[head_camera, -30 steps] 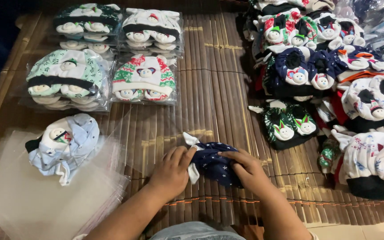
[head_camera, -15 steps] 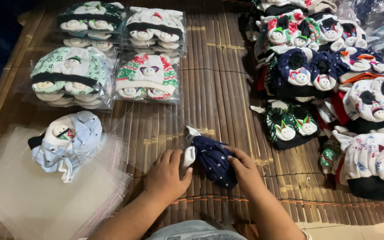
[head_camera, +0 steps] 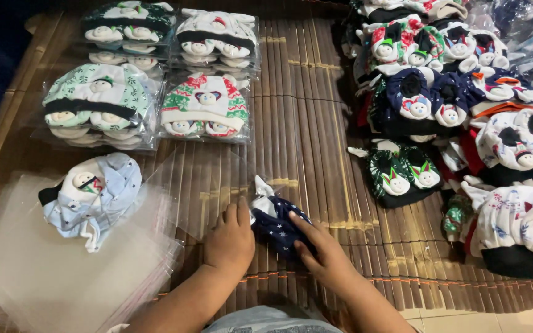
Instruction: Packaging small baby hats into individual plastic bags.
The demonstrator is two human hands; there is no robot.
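A small navy bundle with white stars and a white tip (head_camera: 276, 223) lies on the bamboo mat (head_camera: 316, 123) near the front. My right hand (head_camera: 323, 254) grips its right side with fingers laid over it. My left hand (head_camera: 229, 237) sits just left of the bundle, holding the near edge of a clear plastic bag (head_camera: 202, 185). The bag lies flat on the mat, stretching away to the left and back. The bundle's white tip is at the bag's edge; I cannot tell whether any of it is inside.
Bagged hat sets (head_camera: 205, 105) lie in stacks at the back left. A light blue set (head_camera: 90, 197) rests on a stack of clear bags (head_camera: 50, 277) at the left. Loose hat-and-mitten sets (head_camera: 464, 105) are heaped along the right side.
Both hands were on the navy bundle before. My left hand now holds a clear bag beside it, and the bundle has shifted slightly left and back.
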